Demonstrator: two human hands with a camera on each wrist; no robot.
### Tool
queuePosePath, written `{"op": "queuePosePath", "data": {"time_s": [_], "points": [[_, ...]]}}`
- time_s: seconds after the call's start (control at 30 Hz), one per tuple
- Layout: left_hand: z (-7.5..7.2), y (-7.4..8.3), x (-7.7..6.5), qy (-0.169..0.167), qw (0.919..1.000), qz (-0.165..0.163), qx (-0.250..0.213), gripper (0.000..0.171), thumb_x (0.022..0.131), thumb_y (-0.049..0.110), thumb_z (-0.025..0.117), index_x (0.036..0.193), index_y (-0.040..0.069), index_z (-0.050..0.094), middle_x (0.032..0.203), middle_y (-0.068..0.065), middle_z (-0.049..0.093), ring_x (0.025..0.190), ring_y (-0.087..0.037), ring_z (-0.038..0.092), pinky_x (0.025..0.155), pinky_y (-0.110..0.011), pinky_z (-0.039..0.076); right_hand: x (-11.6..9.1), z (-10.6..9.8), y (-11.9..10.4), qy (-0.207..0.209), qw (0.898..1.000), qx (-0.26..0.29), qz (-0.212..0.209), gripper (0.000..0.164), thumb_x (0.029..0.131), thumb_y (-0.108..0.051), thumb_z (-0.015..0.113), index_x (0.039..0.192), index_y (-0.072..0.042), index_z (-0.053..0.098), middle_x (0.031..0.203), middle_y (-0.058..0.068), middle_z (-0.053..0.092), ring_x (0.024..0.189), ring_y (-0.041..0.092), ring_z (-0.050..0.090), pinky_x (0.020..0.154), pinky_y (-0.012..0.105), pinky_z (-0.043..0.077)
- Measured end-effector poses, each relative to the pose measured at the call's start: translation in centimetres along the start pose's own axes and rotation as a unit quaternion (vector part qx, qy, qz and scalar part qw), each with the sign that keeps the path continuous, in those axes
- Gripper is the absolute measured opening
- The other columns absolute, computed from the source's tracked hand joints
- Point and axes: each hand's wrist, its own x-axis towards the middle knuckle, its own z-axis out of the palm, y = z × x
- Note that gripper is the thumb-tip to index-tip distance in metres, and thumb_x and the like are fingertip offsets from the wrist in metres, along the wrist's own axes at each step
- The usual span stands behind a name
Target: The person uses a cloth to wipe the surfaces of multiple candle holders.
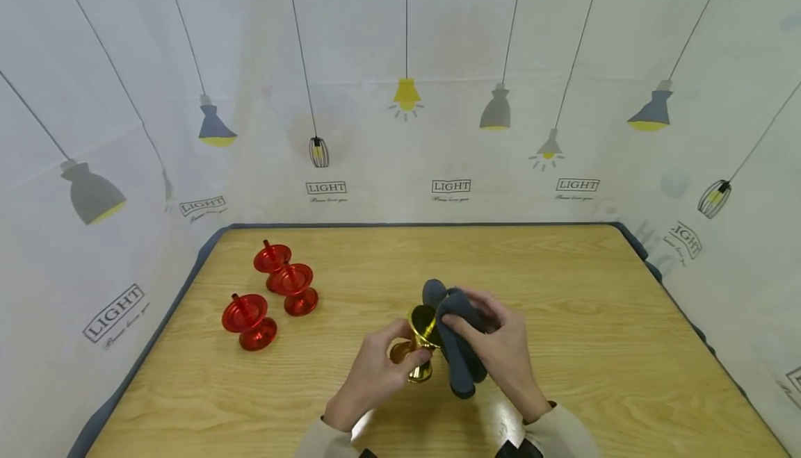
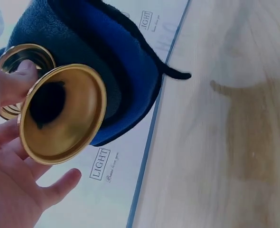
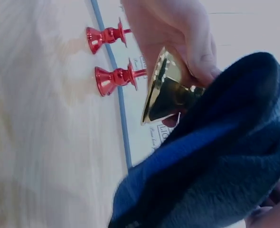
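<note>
My left hand point(image 1: 384, 361) grips a shiny gold candle holder point(image 1: 421, 373) by its middle, clear of the tabletop and tilted. Its dish, with a thin spike inside, faces the right hand, and in the left wrist view its hollow round base point(image 2: 78, 128) shows. With my right hand point(image 1: 500, 347) I pinch a folded dark blue-grey cloth point(image 1: 462, 367), thumb on the near side. The cloth overlaps the dish's right rim in the head view and hangs below it. In the right wrist view, the cloth point(image 3: 216, 156) hides part of the gold holder point(image 3: 168, 97).
Three red candle holders, one nearer point(image 1: 258, 333) and two behind, including a right one point(image 1: 302, 301), stand upright at the table's left. The wooden table point(image 1: 594, 305) has a dark edge, with a lamp-printed white curtain point(image 1: 363, 110) around its back and sides.
</note>
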Motion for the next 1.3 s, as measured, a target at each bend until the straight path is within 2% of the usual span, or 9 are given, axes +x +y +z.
{"op": "queuePosePath", "data": {"time_s": [0.1,0.27,0.37,0.5,0.6,0.77,0.93,1.07,1.3], "points": [[-0.3,0.0,0.0,-0.013,0.9999,0.007,0.002,0.018,0.088,0.019,0.08,0.103,0.017,0.07,0.098,0.005,0.075,0.094,-0.008,0.066,0.084,-0.026,0.053,-0.2,0.4,0.1,-0.002,0.999,0.0,0.035,0.033,0.082,-0.009,0.085,0.113,-0.009,0.075,0.098,0.01,0.077,0.083,0.01,0.074,0.072,0.026,0.06],[-1.2,-0.3,0.0,-0.041,0.9988,0.024,0.007,0.013,0.087,0.011,0.079,0.097,0.015,0.071,0.091,0.004,0.073,0.081,-0.005,0.058,0.075,-0.022,0.05,-0.3,0.2,0.9,-0.075,0.995,0.021,0.056,0.033,0.085,-0.01,0.082,0.117,-0.007,0.075,0.1,0.009,0.077,0.085,0.013,0.073,0.073,0.03,0.06],[-1.6,-0.4,0.0,-0.07,0.9971,0.03,0.008,0.014,0.087,0.009,0.079,0.1,0.012,0.074,0.094,0.002,0.075,0.085,-0.003,0.061,0.078,-0.023,0.051,-0.3,-0.2,1.5,-0.124,0.99,0.039,0.052,0.037,0.089,-0.009,0.078,0.125,-0.006,0.071,0.108,0.012,0.077,0.091,0.014,0.073,0.077,0.03,0.06],[-1.9,-0.5,0.0,-0.123,0.9923,0.008,-0.018,0.019,0.091,0.014,0.076,0.11,0.011,0.075,0.106,0.0,0.077,0.101,-0.008,0.068,0.091,-0.03,0.055,-0.2,-0.6,2.1,-0.165,0.984,0.057,0.045,0.039,0.091,-0.008,0.075,0.129,-0.004,0.068,0.115,0.012,0.075,0.096,0.015,0.073,0.079,0.031,0.06],[-1.8,-0.7,0.0,-0.156,0.9873,-0.007,-0.03,0.021,0.096,0.023,0.071,0.113,0.011,0.074,0.109,-0.002,0.076,0.11,-0.011,0.068,0.1,-0.035,0.053,-0.2,-0.7,2.4,-0.172,0.982,0.063,0.046,0.035,0.092,-0.008,0.074,0.125,-0.002,0.069,0.111,0.006,0.076,0.095,0.015,0.073,0.079,0.032,0.06],[-1.4,-1.0,0.1,-0.177,0.9834,0.001,-0.04,0.025,0.101,0.025,0.063,0.115,0.006,0.072,0.11,-0.008,0.075,0.106,-0.01,0.067,0.099,-0.032,0.052,-0.3,-0.7,2.5,-0.152,0.986,0.057,0.034,0.031,0.091,-0.005,0.074,0.122,0.001,0.07,0.109,0.005,0.077,0.094,0.015,0.074,0.078,0.034,0.061],[-0.6,-1.1,0.1,-0.154,0.9863,-0.014,-0.057,0.032,0.098,0.022,0.068,0.126,0.007,0.067,0.12,-0.008,0.073,0.11,-0.011,0.066,0.099,-0.029,0.053,-0.3,-0.3,2.2,-0.105,0.993,0.03,0.042,0.033,0.09,-0.009,0.077,0.121,-0.002,0.073,0.114,0.015,0.075,0.099,0.01,0.072,0.082,0.031,0.06],[0.3,-1.1,0.3,-0.099,0.9937,-0.016,-0.049,0.05,0.089,0.023,0.08,0.132,0.01,0.058,0.117,-0.006,0.074,0.1,-0.011,0.07,0.085,-0.025,0.057,-0.1,0.2,1.9,-0.063,0.996,0.012,0.054,0.034,0.087,-0.013,0.081,0.12,-0.006,0.074,0.114,0.013,0.076,0.102,0.008,0.07,0.087,0.026,0.057],[1.0,-0.9,0.5,0.009,0.9998,0.014,0.011,0.043,0.084,0.015,0.085,0.114,0.01,0.055,0.107,-0.006,0.074,0.097,-0.018,0.071,0.081,-0.026,0.056,0.1,1.0,1.7,-0.016,0.999,0.005,0.048,0.034,0.085,-0.009,0.082,0.117,-0.002,0.075,0.111,0.016,0.076,0.1,0.006,0.069,0.086,0.022,0.055]]}}
